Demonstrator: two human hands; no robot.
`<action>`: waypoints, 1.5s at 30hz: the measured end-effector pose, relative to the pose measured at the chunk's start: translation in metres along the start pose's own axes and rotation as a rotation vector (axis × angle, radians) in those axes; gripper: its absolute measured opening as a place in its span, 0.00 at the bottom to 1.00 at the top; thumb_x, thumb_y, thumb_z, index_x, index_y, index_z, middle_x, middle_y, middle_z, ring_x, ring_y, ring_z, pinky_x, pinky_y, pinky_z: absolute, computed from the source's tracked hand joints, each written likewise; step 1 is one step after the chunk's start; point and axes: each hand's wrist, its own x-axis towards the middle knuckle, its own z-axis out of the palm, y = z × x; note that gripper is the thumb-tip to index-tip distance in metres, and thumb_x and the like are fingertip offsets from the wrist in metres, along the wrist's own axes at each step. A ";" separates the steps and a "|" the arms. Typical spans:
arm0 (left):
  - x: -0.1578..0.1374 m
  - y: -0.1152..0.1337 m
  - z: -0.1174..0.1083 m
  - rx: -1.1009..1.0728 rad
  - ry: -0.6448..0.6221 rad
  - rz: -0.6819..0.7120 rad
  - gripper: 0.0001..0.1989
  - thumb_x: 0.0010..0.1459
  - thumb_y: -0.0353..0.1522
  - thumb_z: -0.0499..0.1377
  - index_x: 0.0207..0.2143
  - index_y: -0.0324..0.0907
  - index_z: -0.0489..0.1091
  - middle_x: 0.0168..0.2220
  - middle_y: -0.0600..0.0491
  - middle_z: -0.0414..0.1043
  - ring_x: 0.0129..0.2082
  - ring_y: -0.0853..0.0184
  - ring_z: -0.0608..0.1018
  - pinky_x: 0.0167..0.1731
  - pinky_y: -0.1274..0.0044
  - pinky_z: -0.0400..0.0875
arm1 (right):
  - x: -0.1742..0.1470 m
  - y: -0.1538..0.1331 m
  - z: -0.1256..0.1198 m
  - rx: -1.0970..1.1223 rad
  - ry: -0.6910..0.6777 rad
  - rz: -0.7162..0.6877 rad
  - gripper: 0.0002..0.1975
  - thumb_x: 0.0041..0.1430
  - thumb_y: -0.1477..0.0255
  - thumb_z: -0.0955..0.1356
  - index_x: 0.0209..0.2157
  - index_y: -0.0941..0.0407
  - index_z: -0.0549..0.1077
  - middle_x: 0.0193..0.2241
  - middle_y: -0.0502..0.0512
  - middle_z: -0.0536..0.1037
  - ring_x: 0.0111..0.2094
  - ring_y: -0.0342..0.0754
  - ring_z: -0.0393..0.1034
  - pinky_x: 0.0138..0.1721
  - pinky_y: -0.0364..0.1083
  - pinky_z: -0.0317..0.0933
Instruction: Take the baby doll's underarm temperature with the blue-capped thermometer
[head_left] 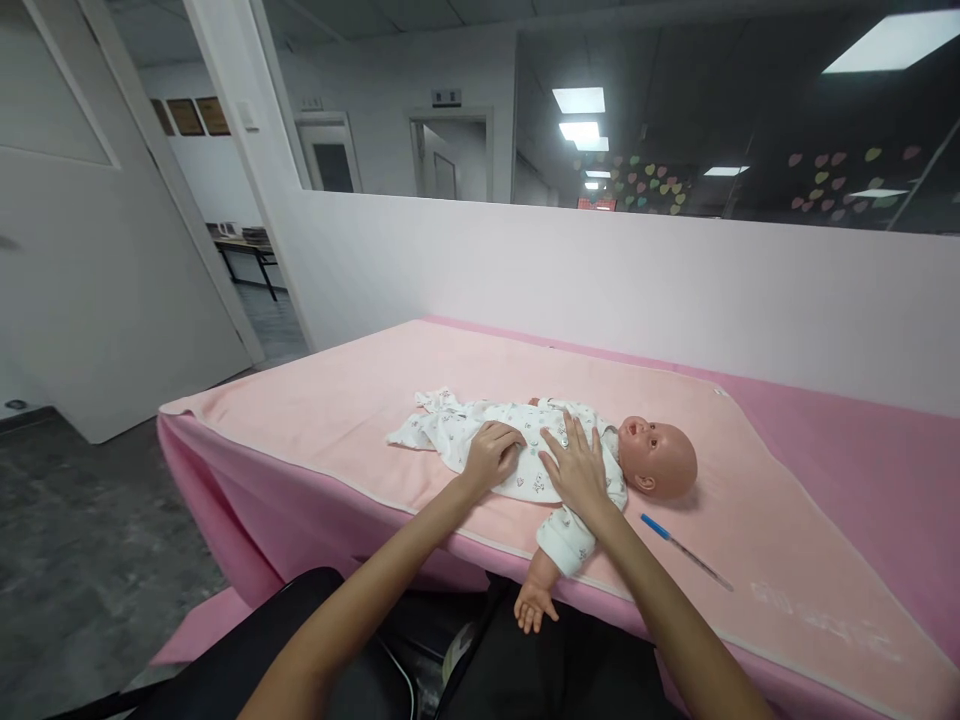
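A baby doll (pixel 660 458) lies on its back, its head to the right. It wears white printed baby clothes (pixel 442 425), whose lower end lies loose and flat toward the left. My left hand (pixel 493 452) has its fingers curled in on the cloth at the doll's lower body; the fingertips are partly hidden. Flat on the chest rests my right hand (pixel 577 462), fingers spread, with a ring on one finger. Below my right wrist, one doll arm (pixel 538 590) hangs over the table's near edge, palm showing.
A blue-capped pen (pixel 686 550) lies right of the doll, near my right forearm. The table carries a pale pink blanket (pixel 322 390) over a darker pink cloth (pixel 885 450). Behind it stands a white wall (pixel 600 280) with a window above. A door (pixel 97 250) is at the left.
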 end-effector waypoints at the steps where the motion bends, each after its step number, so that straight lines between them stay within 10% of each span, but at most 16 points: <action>1: 0.001 0.001 -0.001 0.004 -0.007 -0.023 0.10 0.53 0.23 0.49 0.29 0.42 0.68 0.29 0.55 0.72 0.32 0.69 0.72 0.36 0.73 0.63 | -0.002 0.001 0.000 -0.011 -0.013 -0.010 0.21 0.61 0.61 0.56 0.55 0.48 0.61 0.61 0.58 0.52 0.60 0.56 0.45 0.56 0.60 0.39; 10: 0.004 0.005 -0.005 0.043 -0.133 -0.049 0.06 0.55 0.32 0.52 0.34 0.44 0.68 0.35 0.53 0.71 0.37 0.65 0.70 0.39 0.71 0.61 | -0.061 0.021 -0.040 0.126 0.082 -0.027 0.23 0.60 0.71 0.56 0.57 0.54 0.57 0.61 0.58 0.51 0.59 0.52 0.50 0.55 0.53 0.54; 14: 0.003 0.004 -0.001 0.047 -0.109 -0.044 0.05 0.55 0.31 0.51 0.32 0.43 0.67 0.35 0.53 0.70 0.37 0.65 0.69 0.39 0.70 0.61 | -0.127 0.069 -0.056 0.000 0.255 0.269 0.17 0.59 0.68 0.56 0.44 0.57 0.70 0.50 0.62 0.66 0.52 0.55 0.60 0.49 0.55 0.59; 19: 0.004 0.004 0.002 0.035 -0.017 -0.086 0.05 0.56 0.30 0.50 0.29 0.42 0.64 0.29 0.53 0.69 0.32 0.65 0.68 0.35 0.71 0.60 | -0.169 0.110 -0.073 -0.044 0.003 0.489 0.16 0.55 0.64 0.58 0.31 0.58 0.73 0.36 0.64 0.75 0.40 0.57 0.69 0.41 0.55 0.62; 26: 0.006 0.007 0.002 0.033 0.032 0.045 0.05 0.57 0.31 0.53 0.33 0.44 0.69 0.32 0.53 0.71 0.34 0.67 0.70 0.37 0.72 0.60 | -0.128 0.097 -0.121 0.315 -0.015 0.745 0.16 0.50 0.58 0.62 0.30 0.54 0.73 0.29 0.55 0.78 0.32 0.51 0.72 0.32 0.45 0.62; 37: 0.007 0.008 0.003 0.036 -0.061 0.066 0.05 0.53 0.34 0.56 0.30 0.42 0.67 0.32 0.53 0.71 0.36 0.66 0.71 0.38 0.71 0.61 | -0.094 0.091 -0.118 0.259 -0.344 0.740 0.20 0.52 0.58 0.60 0.15 0.55 0.67 0.12 0.50 0.68 0.16 0.45 0.63 0.22 0.42 0.53; 45: 0.007 0.009 0.002 0.014 -0.011 0.087 0.04 0.56 0.31 0.52 0.29 0.42 0.64 0.29 0.53 0.71 0.32 0.67 0.70 0.36 0.71 0.61 | -0.095 0.106 -0.138 0.503 -0.324 0.724 0.20 0.50 0.56 0.63 0.17 0.56 0.74 0.16 0.54 0.74 0.20 0.47 0.69 0.23 0.44 0.62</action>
